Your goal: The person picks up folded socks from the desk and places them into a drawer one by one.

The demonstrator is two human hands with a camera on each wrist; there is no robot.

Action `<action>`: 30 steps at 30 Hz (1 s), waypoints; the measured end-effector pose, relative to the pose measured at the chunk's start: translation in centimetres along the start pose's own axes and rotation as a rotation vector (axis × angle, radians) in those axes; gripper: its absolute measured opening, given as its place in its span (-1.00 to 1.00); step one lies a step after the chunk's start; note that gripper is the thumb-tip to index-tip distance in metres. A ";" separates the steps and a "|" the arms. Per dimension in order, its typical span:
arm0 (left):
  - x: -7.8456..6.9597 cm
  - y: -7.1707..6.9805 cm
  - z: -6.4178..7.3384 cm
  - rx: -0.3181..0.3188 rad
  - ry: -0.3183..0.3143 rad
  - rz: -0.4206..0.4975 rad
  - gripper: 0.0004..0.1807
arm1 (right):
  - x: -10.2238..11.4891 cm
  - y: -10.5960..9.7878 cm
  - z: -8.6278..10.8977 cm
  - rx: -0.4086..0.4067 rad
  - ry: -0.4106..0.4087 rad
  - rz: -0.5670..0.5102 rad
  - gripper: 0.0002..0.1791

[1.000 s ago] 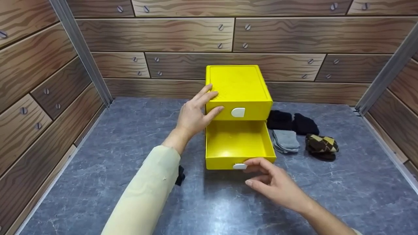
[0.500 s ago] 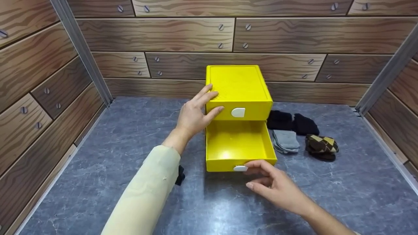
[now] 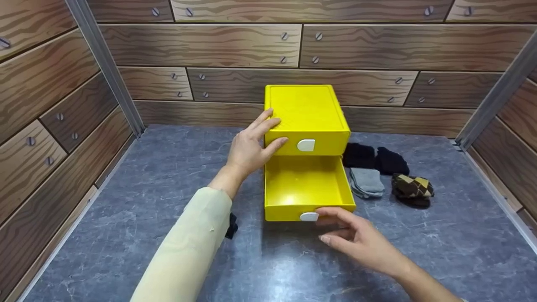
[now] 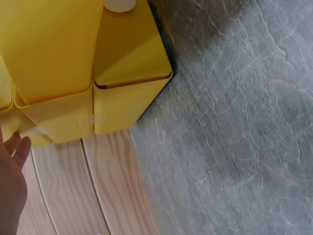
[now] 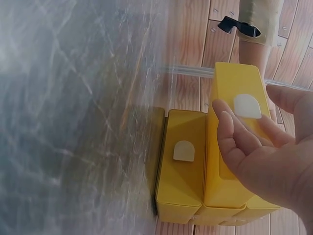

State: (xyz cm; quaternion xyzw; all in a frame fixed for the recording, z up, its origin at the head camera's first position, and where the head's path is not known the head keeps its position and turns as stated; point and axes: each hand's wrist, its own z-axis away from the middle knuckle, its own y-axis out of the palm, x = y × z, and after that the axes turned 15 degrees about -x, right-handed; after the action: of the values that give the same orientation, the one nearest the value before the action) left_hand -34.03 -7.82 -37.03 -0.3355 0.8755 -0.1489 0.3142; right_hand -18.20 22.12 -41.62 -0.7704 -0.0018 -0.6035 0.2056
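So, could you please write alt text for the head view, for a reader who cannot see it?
A person's left hand rests on a yellow drawer unit while the right hand is at the white handle of its pulled-out drawer. To the right, black socks, grey socks and patterned brown socks lie folded on a marbled grey surface.

I read this as a boxed-in booth, something like a lab or studio stand. From my end I see walls (image 3: 235,44) of wood-patterned boards on three sides, their screws (image 3: 284,36) looking printed, metal posts (image 3: 107,63) at the corners, and a grey marble-patterned surface (image 3: 147,180), table or floor, I cannot tell.
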 end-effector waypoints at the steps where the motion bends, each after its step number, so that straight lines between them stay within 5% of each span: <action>1: 0.0 0.0 0.0 -0.001 -0.002 0.002 -0.36 | 0.1 -0.1 0.0 0.001 -0.002 0.001 -0.44; 14: 0.1 0.0 0.0 -0.010 0.024 -0.002 -0.36 | 2.9 -6.1 0.0 -0.046 -0.193 0.073 -0.62; 23: 0.2 0.0 0.0 0.003 0.012 -0.003 -0.34 | 4.1 -13.7 -2.2 -0.264 -0.198 0.194 -0.67; 30: 0.0 0.0 0.0 0.006 0.004 -0.005 -0.34 | 0.9 -18.9 -4.9 -0.366 -0.131 -0.075 -0.68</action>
State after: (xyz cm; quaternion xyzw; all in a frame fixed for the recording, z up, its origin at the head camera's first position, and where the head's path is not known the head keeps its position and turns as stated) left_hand -34.05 -7.85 -37.05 -0.3363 0.8749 -0.1529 0.3132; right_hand -27.21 37.61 -33.95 -0.8318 0.0658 -0.5497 0.0388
